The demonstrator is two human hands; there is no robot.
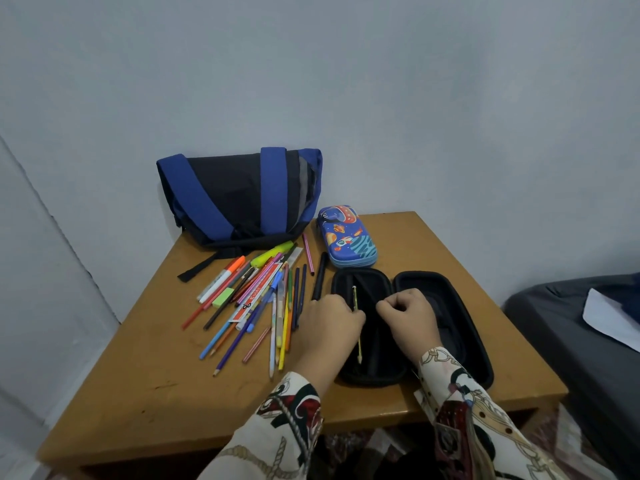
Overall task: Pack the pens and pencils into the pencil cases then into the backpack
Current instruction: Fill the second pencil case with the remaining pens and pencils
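Thin yellow-green pencil feels light, stiff, roll-prone; my left grip pinches its middle over the open black case, right grip curled beside, hold unclear.

Wooden table bears backpack, two pencil cases, loose pens.

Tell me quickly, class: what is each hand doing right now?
Left hand: closed on a thin pencil over the open black pencil case.
Right hand: fingers curled at the case's middle; what it holds cannot be told.
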